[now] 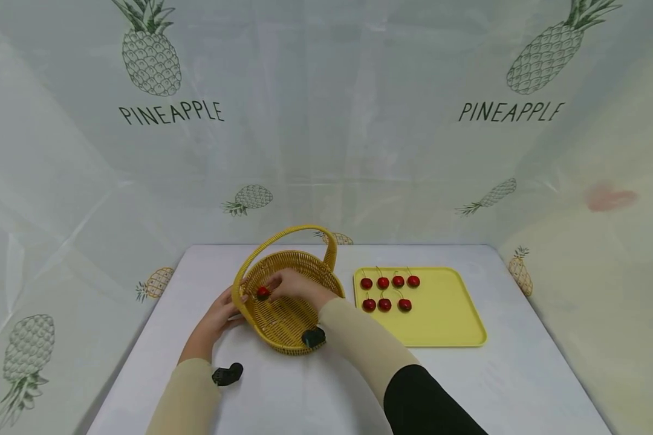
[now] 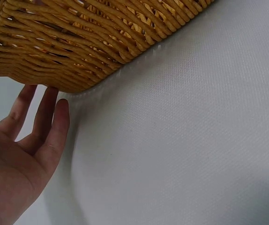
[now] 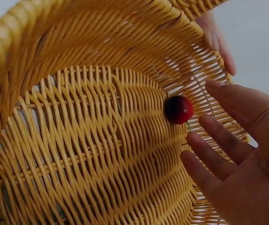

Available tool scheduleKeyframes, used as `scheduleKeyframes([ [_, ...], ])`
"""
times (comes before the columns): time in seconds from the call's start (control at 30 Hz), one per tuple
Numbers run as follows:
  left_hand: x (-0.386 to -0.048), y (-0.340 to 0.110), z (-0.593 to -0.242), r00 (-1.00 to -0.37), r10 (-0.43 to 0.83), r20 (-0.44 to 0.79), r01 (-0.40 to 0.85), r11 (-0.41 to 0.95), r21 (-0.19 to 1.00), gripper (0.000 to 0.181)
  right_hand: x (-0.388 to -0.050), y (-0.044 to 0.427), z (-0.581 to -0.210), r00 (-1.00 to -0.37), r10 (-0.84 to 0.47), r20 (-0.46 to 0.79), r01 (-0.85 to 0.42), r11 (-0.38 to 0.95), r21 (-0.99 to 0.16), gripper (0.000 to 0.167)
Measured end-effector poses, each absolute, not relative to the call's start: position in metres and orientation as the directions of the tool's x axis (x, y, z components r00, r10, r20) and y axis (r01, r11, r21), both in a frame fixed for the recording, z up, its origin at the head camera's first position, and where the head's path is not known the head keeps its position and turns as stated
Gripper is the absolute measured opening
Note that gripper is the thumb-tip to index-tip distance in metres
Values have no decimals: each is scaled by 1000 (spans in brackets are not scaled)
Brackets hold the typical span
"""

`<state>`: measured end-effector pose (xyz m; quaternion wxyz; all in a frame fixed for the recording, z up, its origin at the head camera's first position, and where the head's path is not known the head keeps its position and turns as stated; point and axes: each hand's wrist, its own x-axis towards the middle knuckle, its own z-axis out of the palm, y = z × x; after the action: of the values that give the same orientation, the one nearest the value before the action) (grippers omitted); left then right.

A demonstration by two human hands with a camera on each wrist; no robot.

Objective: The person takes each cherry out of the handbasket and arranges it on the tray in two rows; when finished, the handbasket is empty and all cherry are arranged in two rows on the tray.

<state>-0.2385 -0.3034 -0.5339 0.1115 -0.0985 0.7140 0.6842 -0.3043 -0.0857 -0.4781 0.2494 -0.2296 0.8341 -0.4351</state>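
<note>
A yellow wicker basket [image 1: 283,326] with a tall arched handle stands on the table. At its left side my left hand [image 1: 223,314] holds the rim near the foot of the handle; in the left wrist view, its fingers [image 2: 43,115] touch the outer weave. My right hand [image 1: 291,287] reaches inside the basket. One dark red cherry [image 3: 179,110] is by the inner left wall. In the right wrist view, the fingers of that hand [image 3: 247,145] are spread, apart from the fruit, with the green stem close to the fingertips.
Right of the basket lies a yellow tray [image 1: 446,326] bearing two rows of cherries [image 1: 383,283], several in all. The white table [image 1: 522,374] meets a pineapple-print cloth [image 1: 326,151] at the back. A dark wrist camera [image 1: 313,337] overlaps the basket's front.
</note>
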Motion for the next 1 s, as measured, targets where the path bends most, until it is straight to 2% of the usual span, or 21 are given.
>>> scheduleKeyframes([
  [0.6,-237,-302,-534,-957,6,-289,-288,53,956,62,-310,-101,-492,-763,-602,-235,-192,558,-807,41],
  [0.87,-235,-302,-535,-956,-8,-293,-293,61,954,65,-309,-104,-492,-686,-683,-251,-267,557,-787,42],
  [1.0,-236,-301,-535,-957,-10,-291,-291,63,955,63,-307,-104,-490,-671,-690,-273,-267,567,-779,44],
])
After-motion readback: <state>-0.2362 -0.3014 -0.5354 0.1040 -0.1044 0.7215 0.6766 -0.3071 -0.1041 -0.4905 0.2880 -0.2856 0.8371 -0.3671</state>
